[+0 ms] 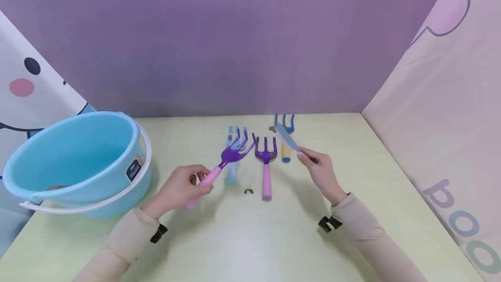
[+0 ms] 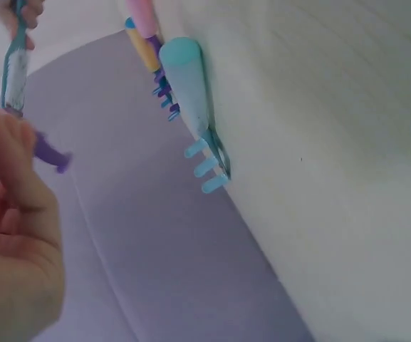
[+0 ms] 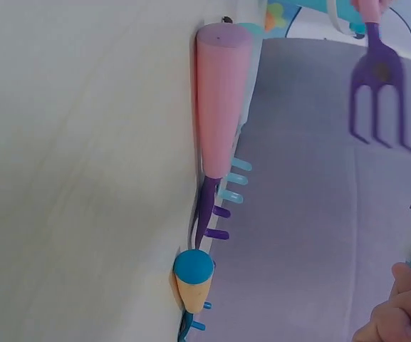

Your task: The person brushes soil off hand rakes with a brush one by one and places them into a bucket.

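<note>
My left hand [image 1: 178, 188] grips the pink handle of a purple toy garden rake [image 1: 232, 155], raised above the table with its tines pointing up and right. A brown smudge marks the rake head [image 3: 383, 70] in the right wrist view. Between thumb and fingers, my right hand [image 1: 322, 175] holds a grey-blue brush [image 1: 288, 137] with white bristles, its tip pointing away to the left. The brush and rake are apart. Beneath them lie a second purple rake with a pink handle [image 1: 266, 182], a light blue rake [image 1: 232, 172] and a blue rake with a yellow handle [image 1: 286, 153].
A light blue bucket [image 1: 113, 186] with a white handle stands at the left; something brown lies inside. A small dark brown bit [image 1: 248, 191] lies on the pale table [image 1: 250, 243]. Purple cloth [image 1: 250, 55] hangs behind, and a printed panel [image 1: 438, 121] rises at the right.
</note>
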